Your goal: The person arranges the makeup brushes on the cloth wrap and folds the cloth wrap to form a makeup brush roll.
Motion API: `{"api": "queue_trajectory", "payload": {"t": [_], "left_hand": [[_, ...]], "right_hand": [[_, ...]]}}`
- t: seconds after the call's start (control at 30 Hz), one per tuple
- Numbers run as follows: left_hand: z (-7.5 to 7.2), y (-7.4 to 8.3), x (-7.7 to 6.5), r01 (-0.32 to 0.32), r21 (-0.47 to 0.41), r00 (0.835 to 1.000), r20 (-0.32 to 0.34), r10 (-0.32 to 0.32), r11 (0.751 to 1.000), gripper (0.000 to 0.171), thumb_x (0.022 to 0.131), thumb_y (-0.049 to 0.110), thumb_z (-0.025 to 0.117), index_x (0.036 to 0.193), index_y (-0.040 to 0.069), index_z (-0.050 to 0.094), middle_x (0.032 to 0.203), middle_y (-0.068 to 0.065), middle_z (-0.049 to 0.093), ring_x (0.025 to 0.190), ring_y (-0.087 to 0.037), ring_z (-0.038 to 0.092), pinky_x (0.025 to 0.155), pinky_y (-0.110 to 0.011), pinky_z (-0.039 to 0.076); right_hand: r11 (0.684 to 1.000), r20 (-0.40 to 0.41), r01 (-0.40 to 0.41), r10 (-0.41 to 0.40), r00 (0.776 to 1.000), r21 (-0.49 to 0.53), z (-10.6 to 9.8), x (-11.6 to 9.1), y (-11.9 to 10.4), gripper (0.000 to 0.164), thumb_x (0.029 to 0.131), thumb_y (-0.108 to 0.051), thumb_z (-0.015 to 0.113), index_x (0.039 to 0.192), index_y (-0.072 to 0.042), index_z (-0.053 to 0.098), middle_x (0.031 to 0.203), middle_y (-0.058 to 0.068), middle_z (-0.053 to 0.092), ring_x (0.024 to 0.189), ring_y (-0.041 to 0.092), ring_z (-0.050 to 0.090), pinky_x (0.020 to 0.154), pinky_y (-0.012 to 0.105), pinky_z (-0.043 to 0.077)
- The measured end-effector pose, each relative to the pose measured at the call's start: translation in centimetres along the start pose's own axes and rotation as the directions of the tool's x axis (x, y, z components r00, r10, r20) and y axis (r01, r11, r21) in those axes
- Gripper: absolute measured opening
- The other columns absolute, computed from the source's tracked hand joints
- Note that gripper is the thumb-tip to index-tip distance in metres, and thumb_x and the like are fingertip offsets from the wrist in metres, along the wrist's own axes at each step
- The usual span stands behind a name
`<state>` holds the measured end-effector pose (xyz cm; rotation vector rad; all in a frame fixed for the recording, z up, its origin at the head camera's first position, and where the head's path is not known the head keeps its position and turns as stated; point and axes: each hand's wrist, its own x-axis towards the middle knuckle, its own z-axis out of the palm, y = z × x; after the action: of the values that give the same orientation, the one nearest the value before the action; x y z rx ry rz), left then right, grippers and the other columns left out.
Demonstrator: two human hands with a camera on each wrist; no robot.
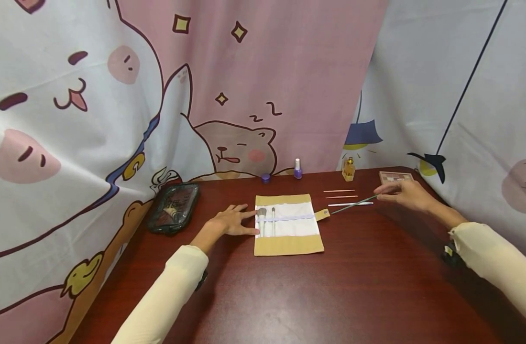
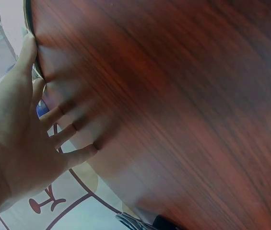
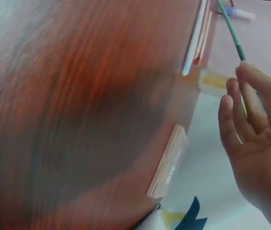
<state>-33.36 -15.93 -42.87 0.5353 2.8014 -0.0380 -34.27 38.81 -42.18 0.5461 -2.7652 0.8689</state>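
Note:
An unrolled tan and white brush roll lies flat, with two makeup brushes under the band across its left side. My left hand rests at the roll's left edge, fingers spread, thumb and index fingertip touching it. In the left wrist view, the left fingers look straight. My right hand pinches one end of a thin green stick between thumb and fingertips. The stick slants down to the left, its far tip close by the roll's snap tab.
Two thin pink sticks and a white one lie right of the roll. Behind stand a purple jar, nail polish and a yellow bottle. A palette is at the back right, a black clear-topped pouch left.

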Motion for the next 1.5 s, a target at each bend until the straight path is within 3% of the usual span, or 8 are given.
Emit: {"api": "queue_trajectory", "payload": {"t": [0.2,0.37,0.57,0.73,0.93,1.07,1.37,1.5], "left_hand": [[0.0,0.0,0.0,0.000,0.001,1.000,0.001,0.000,1.000,0.085,0.090,0.082,0.052,0.163,0.042,0.032,0.172,-0.004,0.022,0.156,-0.033,0.023,0.115,-0.063,0.035],[0.0,-0.1,0.0,-0.002,0.003,1.000,-0.001,0.002,1.000,0.085,0.090,0.082,0.051,0.163,0.042,0.031,0.172,-0.003,0.022,0.156,-0.033,0.024,0.115,-0.063,0.035],[0.1,-0.1,0.2,-0.007,0.003,1.000,0.003,0.007,1.000,0.086,0.090,0.082,0.051,0.163,0.042,0.030,0.172,-0.003,0.021,0.156,-0.033,0.022,0.115,-0.063,0.034],[0.2,-0.2,0.2,-0.005,0.001,1.000,0.006,0.005,1.000,0.087,0.090,0.082,0.051,0.163,0.042,0.029,0.173,-0.003,0.020,0.156,-0.032,0.022,0.115,-0.063,0.034],[0.2,-0.3,0.2,-0.008,0.001,1.000,0.002,0.008,1.000,0.086,0.090,0.082,0.051,0.163,0.042,0.029,0.173,-0.003,0.020,0.156,-0.033,0.022,0.115,-0.063,0.035],[0.2,-0.3,0.3,-0.011,0.003,1.000,0.000,0.011,1.000,0.086,0.090,0.081,0.052,0.163,0.041,0.030,0.173,-0.004,0.020,0.156,-0.034,0.022,0.114,-0.063,0.035],[0.2,-0.2,0.1,-0.021,0.010,1.000,-0.008,0.021,1.000,0.085,0.091,0.080,0.053,0.163,0.041,0.031,0.172,-0.004,0.021,0.156,-0.034,0.022,0.113,-0.062,0.038],[0.1,-0.1,0.1,-0.022,0.008,1.000,-0.008,0.022,1.000,0.085,0.091,0.080,0.053,0.163,0.041,0.031,0.172,-0.004,0.021,0.156,-0.033,0.023,0.113,-0.061,0.038]], "right_hand": [[0.993,-0.050,-0.020,0.026,0.998,0.116,0.0,0.9,-1.6,0.024,0.092,-0.021,0.082,0.113,-0.009,0.080,0.114,0.015,0.076,0.096,-0.011,0.062,0.069,0.016,0.052],[0.978,-0.055,-0.032,0.044,0.997,0.208,0.1,1.8,-3.8,0.032,0.097,-0.024,0.076,0.126,-0.011,0.073,0.108,0.009,0.078,0.080,0.005,0.072,0.066,0.023,0.056],[0.895,-0.079,0.027,0.009,0.997,0.444,0.7,3.2,-6.0,0.034,0.100,-0.008,0.071,0.133,-0.001,0.065,0.112,0.008,0.077,0.086,0.008,0.074,0.073,0.027,0.060],[0.844,-0.109,0.097,-0.046,0.993,0.527,1.3,4.5,-7.3,0.033,0.100,-0.003,0.067,0.132,0.005,0.061,0.111,-0.001,0.076,0.089,0.008,0.074,0.075,0.031,0.061],[0.879,-0.118,0.059,-0.004,0.993,0.473,1.9,5.8,-9.2,0.029,0.101,-0.011,0.070,0.125,0.004,0.069,0.115,0.019,0.073,0.084,0.009,0.074,0.076,0.032,0.061],[0.910,-0.109,0.020,0.028,0.994,0.414,2.4,6.5,-10.5,0.026,0.101,-0.015,0.071,0.123,-0.001,0.074,0.113,0.020,0.074,0.078,0.010,0.074,0.074,0.027,0.060],[0.922,-0.062,0.016,0.008,0.998,0.387,3.7,7.9,-12.2,0.031,0.102,-0.018,0.069,0.130,-0.004,0.073,0.111,0.020,0.076,0.074,0.013,0.073,0.062,0.025,0.055],[0.918,-0.056,0.006,0.018,0.998,0.397,4.5,8.8,-12.7,0.031,0.101,-0.019,0.071,0.129,-0.006,0.073,0.113,0.019,0.076,0.075,0.014,0.073,0.065,0.025,0.056]]}}
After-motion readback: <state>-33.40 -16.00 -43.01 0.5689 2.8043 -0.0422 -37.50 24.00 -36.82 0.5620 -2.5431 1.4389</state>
